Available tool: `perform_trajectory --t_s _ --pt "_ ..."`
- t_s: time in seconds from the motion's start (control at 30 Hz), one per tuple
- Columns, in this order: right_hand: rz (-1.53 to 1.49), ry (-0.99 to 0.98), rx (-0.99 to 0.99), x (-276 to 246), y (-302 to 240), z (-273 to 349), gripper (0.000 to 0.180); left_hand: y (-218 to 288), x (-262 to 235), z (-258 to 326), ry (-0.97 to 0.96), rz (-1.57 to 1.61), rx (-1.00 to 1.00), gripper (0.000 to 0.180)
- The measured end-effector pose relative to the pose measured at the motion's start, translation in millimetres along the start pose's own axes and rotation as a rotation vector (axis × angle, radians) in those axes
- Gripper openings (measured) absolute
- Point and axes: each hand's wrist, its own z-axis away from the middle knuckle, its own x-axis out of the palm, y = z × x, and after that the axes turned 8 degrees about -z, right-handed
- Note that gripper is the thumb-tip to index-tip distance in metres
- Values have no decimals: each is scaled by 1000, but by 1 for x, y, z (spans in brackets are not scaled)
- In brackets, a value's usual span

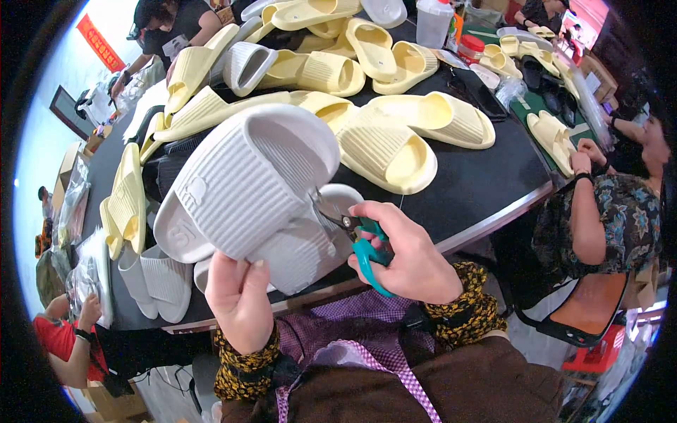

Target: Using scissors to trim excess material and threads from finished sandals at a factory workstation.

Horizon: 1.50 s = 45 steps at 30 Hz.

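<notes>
A light grey ribbed slide sandal point(243, 187) is held up in front of me, its strap facing me. My left hand point(241, 299) pinches its near edge between thumb and fingers. In my right hand point(419, 257) is a pair of small scissors point(367, 262) with teal handles. The blade tips touch or nearly touch the side edge of the sandal's strap. Another grey slide point(300, 250) sits just under the held one; whether my left hand also grips it I cannot tell.
Pale yellow slides point(391, 151) lie heaped across the black table point(479, 187). More grey slides point(166, 282) rest at its left edge. A white bottle point(434, 25) and a red-lidded jar point(471, 49) stand at the back. Co-workers sit to the right point(599, 218) and left point(70, 345).
</notes>
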Motion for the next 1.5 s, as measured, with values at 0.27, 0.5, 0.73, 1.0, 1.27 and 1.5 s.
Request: perform_trajectory --t_s 0.27,0.5,0.73,1.0,1.27,1.5 --pt "-26 90 -149 -1 1 -8 41 -1 -4 8 -102 -59 -8 42" --pt "-190 333 -86 -7 9 -9 51 8 -13 8 -120 -88 -74 36" --pt "-369 383 18 -15 5 -3 51 23 -15 -11 -408 -447 225 33" --pt "-439 590 8 -46 9 6 49 47 -27 -36 -701 -839 620 50" --pt "-177 445 52 -80 -6 23 40 40 -48 -38 -834 -1259 1125 36" --pt "-211 241 256 -90 -6 25 40 1 -74 -20 -871 -1267 1125 35"
